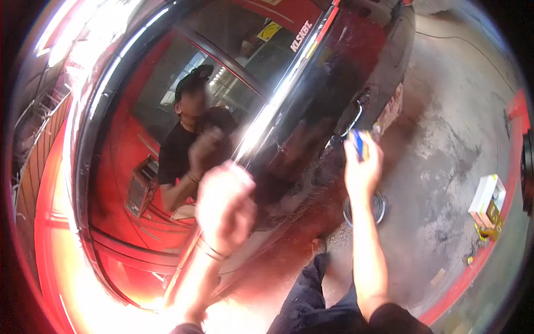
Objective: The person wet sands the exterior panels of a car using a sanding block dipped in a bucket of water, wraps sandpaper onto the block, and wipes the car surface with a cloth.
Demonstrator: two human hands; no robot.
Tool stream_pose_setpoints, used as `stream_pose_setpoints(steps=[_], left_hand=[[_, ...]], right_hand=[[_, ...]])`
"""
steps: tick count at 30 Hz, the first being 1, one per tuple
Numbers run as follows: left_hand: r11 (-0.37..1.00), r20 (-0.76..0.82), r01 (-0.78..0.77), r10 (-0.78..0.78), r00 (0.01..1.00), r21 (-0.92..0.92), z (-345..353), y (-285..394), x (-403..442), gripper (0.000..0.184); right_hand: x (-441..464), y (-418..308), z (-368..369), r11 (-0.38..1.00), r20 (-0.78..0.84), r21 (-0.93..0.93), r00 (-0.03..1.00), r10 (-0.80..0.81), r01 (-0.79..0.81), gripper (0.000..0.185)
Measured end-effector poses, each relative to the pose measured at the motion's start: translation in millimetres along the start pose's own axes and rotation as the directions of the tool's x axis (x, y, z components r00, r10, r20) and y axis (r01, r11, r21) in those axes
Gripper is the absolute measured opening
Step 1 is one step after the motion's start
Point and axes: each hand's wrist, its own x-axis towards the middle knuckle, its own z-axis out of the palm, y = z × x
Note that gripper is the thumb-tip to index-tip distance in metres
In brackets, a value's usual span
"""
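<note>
My left hand (225, 209) is blurred and overexposed beside the shiny trim strip (272, 108) below the car window (150, 167). Its fingers look curled in; whatever they hold, if anything, is hidden. Farther right, my right hand (364, 170) is closed around a small blue item with white and yellow parts (359, 146), whose kind I cannot make out. That hand is in front of the dark, glossy car door (311, 106), near its handle (356, 117). The window reflects a person in a dark cap and shirt.
Red bodywork (53, 222) lies at the left under strong glare. A round metal-rimmed object (378, 209) is partly hidden behind my right forearm. On the worn grey floor (428, 183), a white box (487, 193) and yellow packaging (489, 220) stand by a red edge (456, 286).
</note>
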Motion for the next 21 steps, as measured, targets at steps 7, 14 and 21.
stream_pose_setpoints(steps=[7,14,21], left_hand=[[0.741,-0.058,-0.107,0.194,0.979,0.663,-166.6,-182.4,193.1,0.049],[0.713,0.049,-0.113,0.110,0.993,0.692,-186.2,-268.9,241.6,0.076],[0.761,-0.003,-0.135,0.177,0.984,0.634,-182.5,-270.1,243.9,0.077]], right_hand=[[-14.0,-135.8,114.7,0.978,-0.274,0.054,0.945,-0.178,0.200,0.044],[-8.1,-110.3,122.8,0.927,-0.257,0.026,0.898,-0.356,0.374,0.034],[8.1,-114.7,128.5,0.960,-0.278,-0.164,0.923,-0.267,0.229,0.030]])
